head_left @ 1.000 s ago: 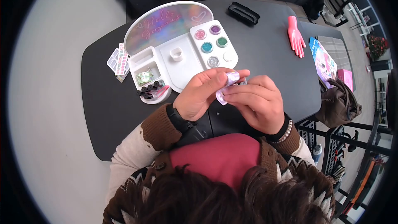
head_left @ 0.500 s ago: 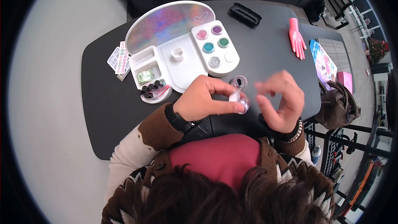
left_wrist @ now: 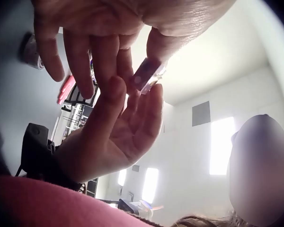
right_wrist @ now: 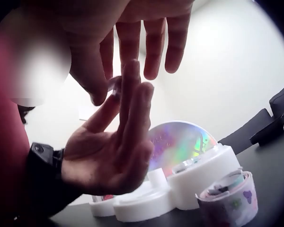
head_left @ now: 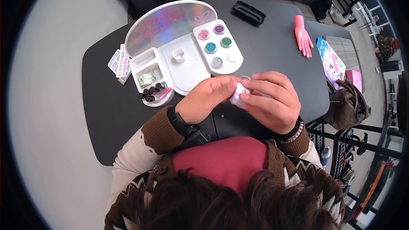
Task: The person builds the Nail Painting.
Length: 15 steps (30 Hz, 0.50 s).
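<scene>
A small lilac patterned strip (head_left: 239, 94), bent over on itself, is held up between both hands above the near side of the table. My left hand (head_left: 209, 96) pinches it by thumb and fingers from the left. From the other side, my right hand (head_left: 275, 102) grips it at the fingertips. In the left wrist view the strip (left_wrist: 148, 75) looks small, shiny and slightly see-through. A roll of printed strip (right_wrist: 229, 201) with coloured shapes stands on the table just beyond the right hand, mostly hidden by it in the head view.
Behind the hands stands a white vanity-style tray (head_left: 191, 70) with a shiny backboard (head_left: 170, 25), glitter pots (head_left: 211, 47), small black-capped bottles (head_left: 151, 90) and a white ring-shaped piece (head_left: 179, 55). Sticker sheets (head_left: 122, 61) lie left, a black holder (head_left: 249, 13) and pink model hand (head_left: 303, 37) at the right.
A second ago both hands held the strip stretched longer. Half a second ago the right hand was off it to the right, with the left alone holding it; the right hand has returned.
</scene>
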Each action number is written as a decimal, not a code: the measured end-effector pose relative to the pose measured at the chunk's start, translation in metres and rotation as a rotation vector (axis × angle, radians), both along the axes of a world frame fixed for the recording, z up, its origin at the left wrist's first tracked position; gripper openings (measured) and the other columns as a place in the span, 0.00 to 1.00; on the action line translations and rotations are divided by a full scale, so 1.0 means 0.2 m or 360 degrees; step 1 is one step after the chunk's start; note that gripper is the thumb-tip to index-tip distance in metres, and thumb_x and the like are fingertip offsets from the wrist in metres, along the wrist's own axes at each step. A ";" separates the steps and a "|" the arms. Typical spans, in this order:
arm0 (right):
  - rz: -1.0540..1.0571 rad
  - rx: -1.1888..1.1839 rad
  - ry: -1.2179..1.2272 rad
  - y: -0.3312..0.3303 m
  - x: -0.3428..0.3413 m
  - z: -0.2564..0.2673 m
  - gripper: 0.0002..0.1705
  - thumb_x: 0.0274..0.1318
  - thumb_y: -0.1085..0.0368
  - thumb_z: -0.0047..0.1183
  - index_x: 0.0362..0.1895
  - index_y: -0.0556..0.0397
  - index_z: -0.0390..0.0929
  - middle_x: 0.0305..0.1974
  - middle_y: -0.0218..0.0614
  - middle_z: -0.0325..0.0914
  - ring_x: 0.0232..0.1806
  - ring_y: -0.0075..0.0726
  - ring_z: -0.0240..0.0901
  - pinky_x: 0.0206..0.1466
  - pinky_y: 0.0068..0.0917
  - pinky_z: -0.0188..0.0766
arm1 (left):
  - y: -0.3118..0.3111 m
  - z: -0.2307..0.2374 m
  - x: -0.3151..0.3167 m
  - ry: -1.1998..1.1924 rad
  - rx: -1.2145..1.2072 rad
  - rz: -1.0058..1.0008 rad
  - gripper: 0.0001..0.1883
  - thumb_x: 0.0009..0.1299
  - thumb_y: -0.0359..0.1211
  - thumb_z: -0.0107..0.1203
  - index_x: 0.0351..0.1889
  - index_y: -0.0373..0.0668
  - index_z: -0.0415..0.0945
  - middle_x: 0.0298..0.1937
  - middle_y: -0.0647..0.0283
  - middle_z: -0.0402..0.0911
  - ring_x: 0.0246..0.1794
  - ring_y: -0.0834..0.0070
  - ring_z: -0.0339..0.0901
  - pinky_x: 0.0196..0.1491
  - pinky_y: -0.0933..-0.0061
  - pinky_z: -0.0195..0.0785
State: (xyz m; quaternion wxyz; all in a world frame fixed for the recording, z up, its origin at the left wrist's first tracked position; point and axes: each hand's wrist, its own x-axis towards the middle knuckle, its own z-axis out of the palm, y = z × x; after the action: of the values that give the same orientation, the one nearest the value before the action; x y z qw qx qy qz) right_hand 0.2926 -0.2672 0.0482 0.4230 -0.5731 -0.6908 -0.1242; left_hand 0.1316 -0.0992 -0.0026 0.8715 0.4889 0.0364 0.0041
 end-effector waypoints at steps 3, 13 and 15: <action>-0.0038 0.0042 -0.0072 0.00 0.01 -0.06 0.23 0.44 0.75 0.78 0.48 0.47 0.91 0.50 0.34 0.90 0.48 0.44 0.86 0.51 0.37 0.86 | 0.00 -0.03 0.00 0.0132 -0.0090 -0.0019 0.29 0.92 0.50 0.45 0.74 0.34 0.73 0.65 0.62 0.83 0.65 0.76 0.81 0.71 0.68 0.72; -0.0366 -0.0656 0.0929 -0.05 0.11 -0.10 0.08 0.67 0.73 0.66 0.48 0.58 0.87 0.38 0.38 0.89 0.37 0.31 0.88 0.44 0.28 0.85 | -0.01 0.01 0.02 0.0319 0.0551 0.0182 0.23 0.92 0.43 0.46 0.73 0.39 0.78 0.56 0.63 0.89 0.48 0.81 0.83 0.53 0.76 0.75; -0.0352 -0.0810 0.1078 -0.05 0.13 -0.14 0.07 0.69 0.72 0.66 0.49 0.59 0.87 0.37 0.37 0.89 0.35 0.29 0.87 0.41 0.26 0.84 | -0.01 0.01 0.02 0.0361 0.0753 0.0257 0.21 0.90 0.41 0.50 0.72 0.42 0.80 0.51 0.65 0.91 0.44 0.83 0.83 0.48 0.77 0.75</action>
State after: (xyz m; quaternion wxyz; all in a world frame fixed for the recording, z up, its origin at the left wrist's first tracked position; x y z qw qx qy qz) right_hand 0.3183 -0.2772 0.0200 0.4551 -0.7380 -0.4561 0.2003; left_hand 0.1354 -0.1013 0.0003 0.7203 0.6718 0.1707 0.0270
